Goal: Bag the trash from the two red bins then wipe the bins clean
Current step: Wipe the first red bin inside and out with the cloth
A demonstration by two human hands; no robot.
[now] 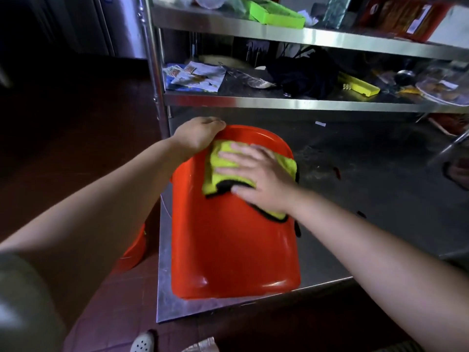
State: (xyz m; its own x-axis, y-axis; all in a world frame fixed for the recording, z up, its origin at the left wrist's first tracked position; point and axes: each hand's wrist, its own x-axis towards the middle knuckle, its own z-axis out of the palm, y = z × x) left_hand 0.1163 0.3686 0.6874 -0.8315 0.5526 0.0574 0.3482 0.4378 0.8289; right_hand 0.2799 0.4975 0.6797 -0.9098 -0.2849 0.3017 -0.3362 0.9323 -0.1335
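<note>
A red bin [228,250] lies on its side on the bottom steel shelf [355,199], its wide end toward me. My left hand [198,134] grips the bin's far end, fingers curled over its edge. My right hand [256,174] lies flat with straight fingers, pressing a yellow-green cloth [223,161] with black trim against the bin's upper side. A second red bin [134,250] shows partly on the floor at the left, mostly hidden behind my left arm.
The steel rack's corner post [157,92] stands just left of the bin. The middle shelf [279,100] holds papers, a black bag and a yellow box. A shoe [143,342] and a clear plastic bag [200,346] lie on the floor near me.
</note>
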